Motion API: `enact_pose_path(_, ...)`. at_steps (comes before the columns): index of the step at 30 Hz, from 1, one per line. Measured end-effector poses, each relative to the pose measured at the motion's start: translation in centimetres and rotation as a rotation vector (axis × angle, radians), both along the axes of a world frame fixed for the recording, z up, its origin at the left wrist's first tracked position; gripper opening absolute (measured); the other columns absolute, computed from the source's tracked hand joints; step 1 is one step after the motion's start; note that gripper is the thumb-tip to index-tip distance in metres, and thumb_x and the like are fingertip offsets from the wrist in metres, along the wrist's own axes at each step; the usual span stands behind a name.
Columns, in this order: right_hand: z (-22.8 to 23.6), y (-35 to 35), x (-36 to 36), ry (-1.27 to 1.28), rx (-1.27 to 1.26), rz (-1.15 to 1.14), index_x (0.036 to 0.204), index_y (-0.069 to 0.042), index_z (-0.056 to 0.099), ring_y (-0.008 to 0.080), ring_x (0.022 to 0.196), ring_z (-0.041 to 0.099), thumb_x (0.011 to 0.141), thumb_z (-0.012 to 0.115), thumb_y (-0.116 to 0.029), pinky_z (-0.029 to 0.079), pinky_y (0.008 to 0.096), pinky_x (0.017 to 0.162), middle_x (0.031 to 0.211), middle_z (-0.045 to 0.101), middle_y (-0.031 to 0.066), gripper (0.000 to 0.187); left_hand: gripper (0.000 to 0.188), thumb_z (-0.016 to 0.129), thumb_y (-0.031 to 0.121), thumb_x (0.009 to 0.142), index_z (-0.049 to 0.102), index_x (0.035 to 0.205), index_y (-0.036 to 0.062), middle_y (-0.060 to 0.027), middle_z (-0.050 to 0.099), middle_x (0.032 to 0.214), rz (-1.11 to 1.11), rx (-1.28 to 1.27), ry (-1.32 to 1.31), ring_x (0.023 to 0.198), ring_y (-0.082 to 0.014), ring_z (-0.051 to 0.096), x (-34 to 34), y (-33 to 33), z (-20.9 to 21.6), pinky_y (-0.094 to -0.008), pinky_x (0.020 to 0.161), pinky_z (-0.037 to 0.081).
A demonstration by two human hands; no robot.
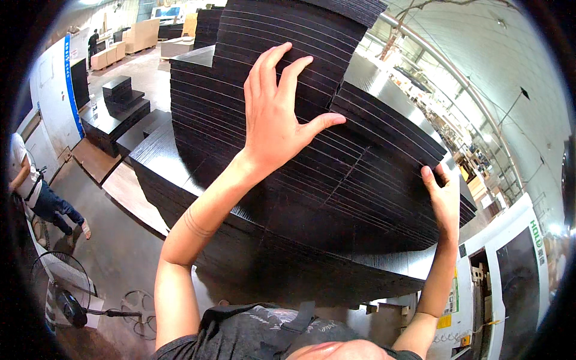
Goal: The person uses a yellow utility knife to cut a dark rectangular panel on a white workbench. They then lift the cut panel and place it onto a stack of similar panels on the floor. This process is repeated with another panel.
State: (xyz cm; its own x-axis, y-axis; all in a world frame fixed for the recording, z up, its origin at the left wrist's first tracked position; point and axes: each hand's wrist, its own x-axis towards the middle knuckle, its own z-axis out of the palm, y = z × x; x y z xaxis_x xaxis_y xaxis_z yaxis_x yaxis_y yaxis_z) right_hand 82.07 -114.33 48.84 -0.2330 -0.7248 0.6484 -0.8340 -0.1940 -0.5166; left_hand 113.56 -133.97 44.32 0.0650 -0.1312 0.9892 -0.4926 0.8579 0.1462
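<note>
A tall stack of thin black boards (228,114) with pale lines between the layers fills the middle of the view. My left hand (271,111) is raised in front of its upper part, fingers spread and thumb out to the right. Nothing is in that hand; whether it touches the board edges cannot be told. At the right end of the stack, my right hand (443,195) is curled around the corner of the black boards (390,129), thumb on the front side. Its other fingers are partly hidden behind the corner.
Lower black boards (162,159) stick out at the left below the stack. Further left stand smaller black piles (117,123) and a person in jeans (57,204). A floor fan (72,306) is at the lower left. A white machine cabinet (510,258) stands at the right.
</note>
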Motion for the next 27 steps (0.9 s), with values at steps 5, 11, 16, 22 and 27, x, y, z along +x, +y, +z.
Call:
enact_pose_path(5,0.3,0.5,0.2,-0.005,0.064,0.011,0.119,0.001,0.074,0.0104,0.096,0.061,0.101,0.078,-0.029,0.049,0.0284,0.091,0.102,0.074,0.0014,0.035,0.107,0.095,0.058,0.072,0.048,0.152,0.0049,-0.0249,0.032,0.161,-0.007,0.032,0.086,0.151,-0.0435,0.030,-0.1,-0.4,-1.0,-0.0559,0.123,0.028)
enact_pose_path(11,-0.4,0.2,0.2,-0.043,-0.015,0.000,0.111,0.001,0.076,0.0073,0.089,0.059,0.097,0.082,-0.022,0.048,0.0251,0.085,0.097,0.073,-0.0018,0.028,0.115,0.094,0.060,0.071,0.041,0.155,0.0020,-0.0263,0.030,0.161,-0.017,0.059,0.109,0.152,-0.0440,0.027,-0.2,-0.8,-0.9,-0.0572,0.124,0.024)
enact_pose_path(16,-0.4,-0.2,0.1,-0.071,-0.027,-0.025,0.098,0.001,0.077,0.0061,0.083,0.057,0.095,0.085,-0.019,0.046,0.0243,0.079,0.089,0.071,-0.0042,0.022,0.113,0.093,0.061,0.073,0.041,0.154,0.0009,-0.0260,0.031,0.159,0.005,0.050,0.111,0.150,-0.0430,0.028,-0.3,-1.0,-0.9,-0.0562,0.122,0.024)
enact_pose_path(22,-0.9,-0.4,0.3,-0.023,-0.085,-0.107,0.088,0.002,0.072,0.0070,0.081,0.057,0.091,0.087,-0.021,0.046,0.0254,0.078,0.084,0.068,-0.0031,0.028,0.113,0.092,0.062,0.073,0.041,0.153,0.0010,-0.0256,0.031,0.159,0.019,0.043,0.133,0.148,-0.0420,0.030,-0.7,-0.9,-0.9,-0.0562,0.121,0.024)
enact_pose_path(27,-1.2,-2.0,1.1,0.045,-0.207,-0.196,0.087,0.002,0.070,0.0127,0.081,0.058,0.087,0.091,-0.031,0.048,0.0299,0.083,0.080,0.067,0.0010,0.038,0.111,0.093,0.061,0.074,0.042,0.153,0.0017,-0.0239,0.033,0.159,0.051,0.031,0.174,0.148,-0.0414,0.030,-1.2,-1.3,-1.0,-0.0564,0.120,0.024)
